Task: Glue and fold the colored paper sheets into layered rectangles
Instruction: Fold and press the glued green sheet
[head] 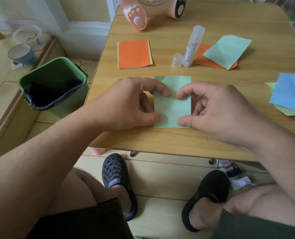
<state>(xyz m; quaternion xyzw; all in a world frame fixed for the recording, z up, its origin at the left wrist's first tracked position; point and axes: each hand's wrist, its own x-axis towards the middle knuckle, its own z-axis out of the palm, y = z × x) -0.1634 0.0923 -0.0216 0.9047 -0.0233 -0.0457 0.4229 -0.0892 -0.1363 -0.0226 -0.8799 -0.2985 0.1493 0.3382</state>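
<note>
A folded green sheet (172,107) lies flat near the front edge of the desk (160,140). The left hand (127,104) pinches its left edge, the right hand (215,109) its right edge, thumbs and forefingers pressing on it. Behind stand a glue stick (193,46) and its cap (177,60), an orange stack (134,54) to the left.
</note>
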